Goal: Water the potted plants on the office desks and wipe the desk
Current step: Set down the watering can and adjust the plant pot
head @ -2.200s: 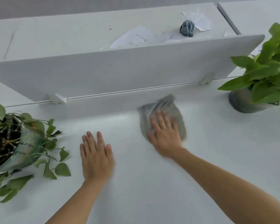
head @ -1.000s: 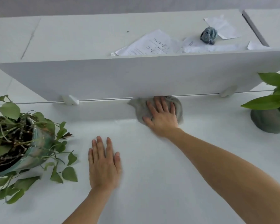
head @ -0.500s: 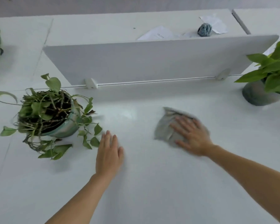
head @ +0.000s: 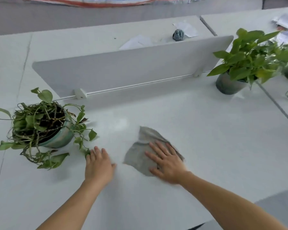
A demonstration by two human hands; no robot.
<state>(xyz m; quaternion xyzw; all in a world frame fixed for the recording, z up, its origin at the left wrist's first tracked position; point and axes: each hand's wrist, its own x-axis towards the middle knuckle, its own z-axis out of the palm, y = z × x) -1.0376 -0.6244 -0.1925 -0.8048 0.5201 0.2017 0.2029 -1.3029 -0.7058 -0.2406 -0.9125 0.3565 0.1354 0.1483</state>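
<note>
A grey cloth (head: pixel 142 152) lies flat on the white desk (head: pixel 206 138). My right hand (head: pixel 166 163) presses down on the cloth's near right part with its fingers spread. My left hand (head: pixel 98 165) rests flat on the desk to the left of the cloth, fingertips touching a leaf of the trailing plant in the green pot (head: pixel 56 138). A leafy plant in a dark round pot (head: pixel 228 85) stands at the desk's far right.
A low white divider panel (head: pixel 123 72) runs along the back of the desk. Beyond it lie papers (head: pixel 136 41) and a small blue-grey crumpled object (head: pixel 178 35). More plants and papers sit at the far right edge. The desk's front edge shows at bottom right.
My right hand has dragged the cloth from under the divider back toward me and to the left. My left hand has stayed flat on the desk, now nearer the left plant's leaves.
</note>
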